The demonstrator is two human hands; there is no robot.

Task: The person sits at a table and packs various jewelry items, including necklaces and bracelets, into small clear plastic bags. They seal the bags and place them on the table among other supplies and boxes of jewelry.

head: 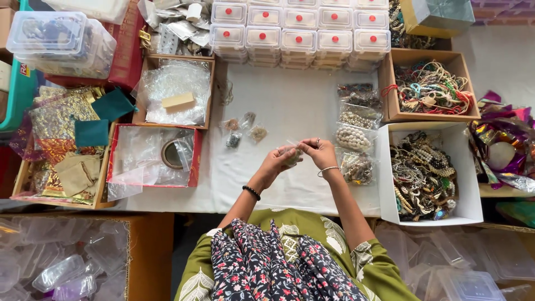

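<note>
Your left hand (274, 163) and right hand (319, 151) meet above the white-covered counter (290, 106), and both grips are closed by the fingertips on one small clear plastic pouch (292, 154) held between them, just above the cloth. What the pouch holds is too small to tell. A row of filled clear pouches (356, 136) lies just right of your right hand, and beyond it a white box of bracelets (423, 175) stands open. A few small packets (244, 129) lie on the cloth ahead of your left hand. Farther left, a red-edged tray (151, 156) holds plastic bags and a tape roll (171, 154). Stacked lidded containers (298, 33) line the counter's far edge.
</note>
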